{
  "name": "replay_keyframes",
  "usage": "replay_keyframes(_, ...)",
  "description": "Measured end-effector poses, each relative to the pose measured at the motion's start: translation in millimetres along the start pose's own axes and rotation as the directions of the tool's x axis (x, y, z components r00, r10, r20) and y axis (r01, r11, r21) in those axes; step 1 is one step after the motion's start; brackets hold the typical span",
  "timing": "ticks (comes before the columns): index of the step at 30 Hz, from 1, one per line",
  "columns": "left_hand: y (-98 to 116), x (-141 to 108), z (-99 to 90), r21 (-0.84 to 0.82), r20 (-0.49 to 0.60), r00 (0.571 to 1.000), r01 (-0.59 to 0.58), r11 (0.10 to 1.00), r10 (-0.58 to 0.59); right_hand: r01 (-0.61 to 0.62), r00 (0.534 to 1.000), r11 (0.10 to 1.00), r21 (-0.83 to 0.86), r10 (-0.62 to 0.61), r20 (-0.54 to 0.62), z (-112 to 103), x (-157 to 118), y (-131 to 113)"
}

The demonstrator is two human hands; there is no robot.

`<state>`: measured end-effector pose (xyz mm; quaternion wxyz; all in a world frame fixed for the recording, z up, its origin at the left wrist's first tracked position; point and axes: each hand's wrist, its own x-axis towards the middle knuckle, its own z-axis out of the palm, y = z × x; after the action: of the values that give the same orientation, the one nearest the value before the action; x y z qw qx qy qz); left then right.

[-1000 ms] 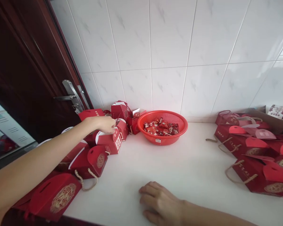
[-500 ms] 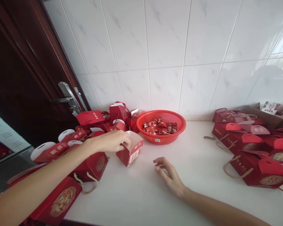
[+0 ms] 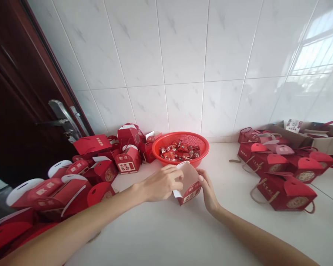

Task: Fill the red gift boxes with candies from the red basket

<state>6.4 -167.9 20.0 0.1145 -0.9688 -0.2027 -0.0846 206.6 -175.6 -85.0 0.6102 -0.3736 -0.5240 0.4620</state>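
A small red paper gift box (image 3: 191, 192) with white Chinese lettering stands on the white tabletop, its top open and the pale inside showing. My left hand (image 3: 164, 183) has curled fingers on the box's left edge, by a white flap. Against the right side of the same box lies my right hand (image 3: 209, 190), thumb at the rim and fingers partly hidden behind it. Just beyond the box sits a red plastic basket (image 3: 180, 135) with several wrapped candies (image 3: 180, 150) in it.
Many red gift boxes (image 3: 77, 166) crowd the left side of the table. More red boxes with rope handles (image 3: 290, 192) stand at the right, near a brown cardboard carton (image 3: 327, 144). Behind is a tiled wall (image 3: 183, 44); a dark door (image 3: 13, 92) is at the left.
The gift box has moved right, to the front of the basket, with my left hand on it. My right hand has come to its right side. The view has shifted slightly right.
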Motion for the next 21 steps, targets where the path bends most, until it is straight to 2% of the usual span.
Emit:
replay_keyframes(2, 2.6, -0.9, 0.1, -0.078, -0.008, 1.0, 0.019, 0.997, -0.02, -0.058, 0.997, 0.998, -0.022, 0.057, -0.043, -1.3, 3.0, -5.0)
replay_keyframes(5, 6.4, -2.7, -3.3, -0.296, 0.056, 0.993, 0.112, 0.949, -0.1, -0.125, 0.99, 0.992, 0.002, 0.125, -0.06, -2.8, 6.0, -4.9)
replay_keyframes(8, 5.3, -2.7, -5.0, -0.516, 0.131, 0.971, 0.241, 0.822, -0.202, -0.193, 0.973, 0.979, 0.067, 0.2, -0.113, -3.6, 6.7, 3.8)
replay_keyframes(10, 1.4, -2.6, -3.2, -0.599, 0.14, 0.95, 0.305, 0.741, -0.278, -0.243, 0.953, 0.964, 0.108, 0.258, -0.159, -3.5, 6.0, 10.2)
replay_keyframes(13, -6.8, -5.2, 1.0, -0.605, 0.161, 0.914, 0.389, 0.694, -0.373, -0.293, 0.932, 0.94, 0.173, 0.321, -0.169, -1.9, 4.2, 14.4)
replay_keyframes(15, -12.3, -9.9, 3.1, -0.577, 0.226, 0.891, 0.447, 0.683, -0.393, -0.311, 0.925, 0.925, 0.218, 0.347, -0.152, 0.0, 3.1, 13.9)
replay_keyframes(18, -19.1, -19.5, 4.8, -0.549, 0.351, 0.856, 0.516, 0.657, -0.379, -0.336, 0.908, 0.902, 0.27, 0.386, -0.161, 2.6, 2.1, 13.0)
replay_keyframes(21, -24.6, -25.0, 3.4, -0.538, 0.421, 0.845, 0.525, 0.66, -0.329, -0.366, 0.893, 0.88, 0.302, 0.424, -0.154, 4.1, 1.6, 14.0)
